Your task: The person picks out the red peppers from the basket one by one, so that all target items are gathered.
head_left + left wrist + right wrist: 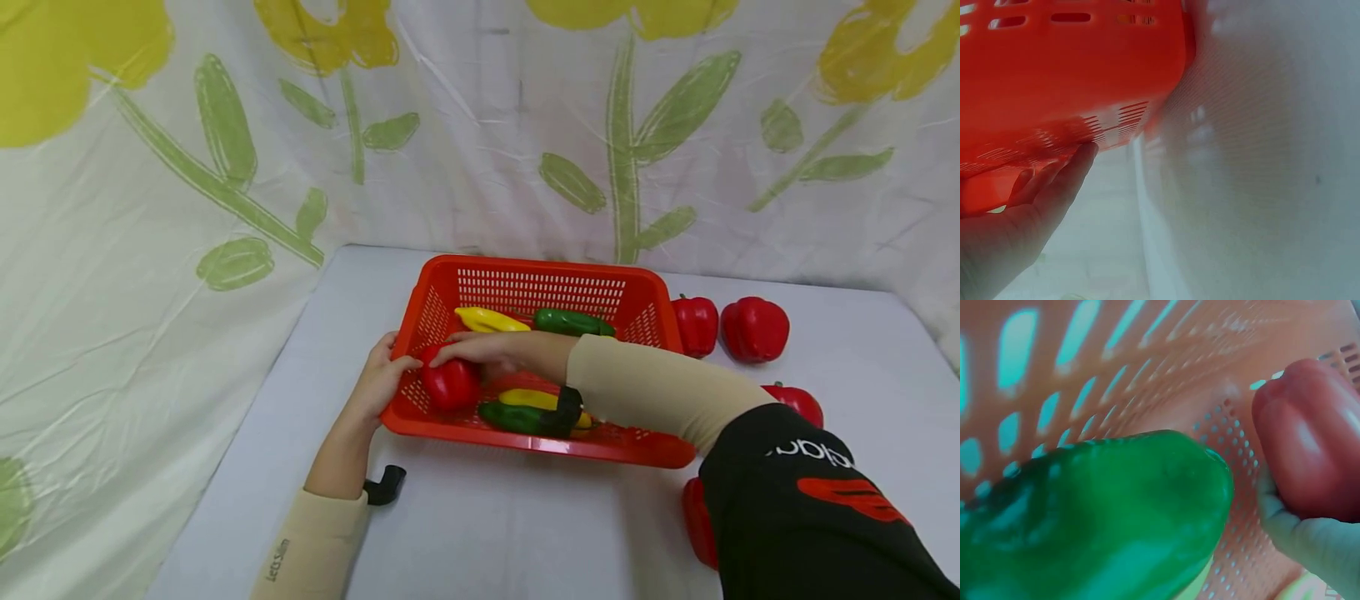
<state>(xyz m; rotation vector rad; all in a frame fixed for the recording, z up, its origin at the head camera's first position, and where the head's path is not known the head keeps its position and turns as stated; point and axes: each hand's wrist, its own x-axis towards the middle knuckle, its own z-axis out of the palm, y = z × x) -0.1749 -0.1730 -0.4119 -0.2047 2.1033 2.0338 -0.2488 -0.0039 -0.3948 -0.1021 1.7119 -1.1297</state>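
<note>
A red plastic basket [540, 446] with slotted walls stands on the white table. My left hand [375, 385] grips its left rim, thumb over the inner side; in the left wrist view, fingers [1069, 181] lie along the basket's outer wall. Inside the left end, my right hand [487, 350] holds a red bell pepper [450, 385]. A yellow pepper [491, 320] and a green one [572, 322] lie along the basket's back. Another green pepper [513, 417] and yellow pepper [528, 398] lie at the front. Close in the right wrist view is a green pepper [1110, 519].
Right of the basket are several more red bell peppers, two at the back [756, 329], one behind the right sleeve [798, 404] and one nearer the front [701, 525]. A flower-printed white curtain [480, 167] hangs behind the table.
</note>
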